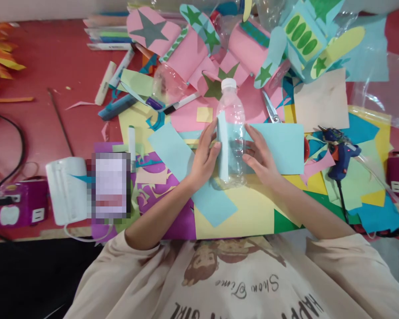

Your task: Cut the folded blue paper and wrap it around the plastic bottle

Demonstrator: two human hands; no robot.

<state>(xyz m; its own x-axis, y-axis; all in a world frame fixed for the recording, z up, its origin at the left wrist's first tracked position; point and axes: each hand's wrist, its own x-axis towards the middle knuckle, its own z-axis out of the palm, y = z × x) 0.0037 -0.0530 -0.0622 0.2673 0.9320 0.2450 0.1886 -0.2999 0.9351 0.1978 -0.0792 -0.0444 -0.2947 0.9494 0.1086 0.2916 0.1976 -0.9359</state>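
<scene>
A clear plastic bottle (235,110) with a white cap lies on a light blue paper strip (282,148), cap pointing away from me. The strip's left end is folded up along the bottle's left side. My left hand (203,157) is closed on that raised end, thumb and fingers pressing it to the bottle. On the opposite side, my right hand (262,157) curves its fingers and thumb against the bottle. Beneath are another light blue strip (216,206), laid slantwise, and a pale yellow sheet (252,212).
Scissors (271,108) lie beyond the bottle. A blue glue gun (341,159) with a cord rests at right. Pink paper-covered bottles (188,55) with green stars stand at the back. Markers (104,84), paper scraps, a phone (111,186) and a white device (68,190) are at left.
</scene>
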